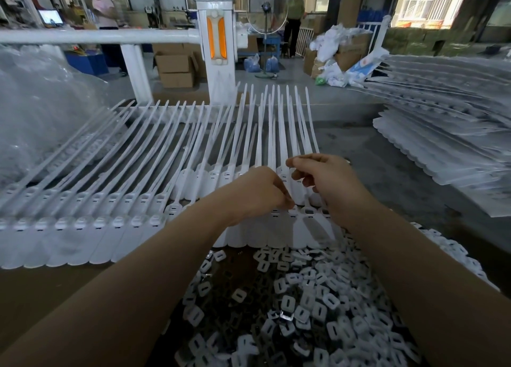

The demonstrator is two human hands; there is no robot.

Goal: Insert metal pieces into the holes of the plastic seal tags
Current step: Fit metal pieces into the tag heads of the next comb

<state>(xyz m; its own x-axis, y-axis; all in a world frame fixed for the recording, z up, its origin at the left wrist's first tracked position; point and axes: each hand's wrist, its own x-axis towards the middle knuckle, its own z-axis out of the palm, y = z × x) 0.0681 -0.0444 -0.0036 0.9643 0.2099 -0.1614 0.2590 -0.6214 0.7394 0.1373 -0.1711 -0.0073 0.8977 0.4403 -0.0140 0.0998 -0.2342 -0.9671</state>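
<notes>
Rows of white plastic seal tags (116, 211) lie side by side on the table, their long tails fanning away from me. A pile of small square metal pieces (304, 297) with slots fills a box below my arms. My left hand (257, 192) hovers over the tag heads at the middle, its fingertips pinched together right above a tag hole; what they pinch is too small to see. My right hand (329, 181) is raised beside it with fingers curled, thumb and forefinger pinched at the top. One tag hole (308, 210) shows between the hands.
A tall stack of more white tags (442, 134) rises at the right. A clear plastic bag (41, 112) bulges at the left. A white post with an orange lamp (217, 40) and a rail stand behind the table. Two people stand far back.
</notes>
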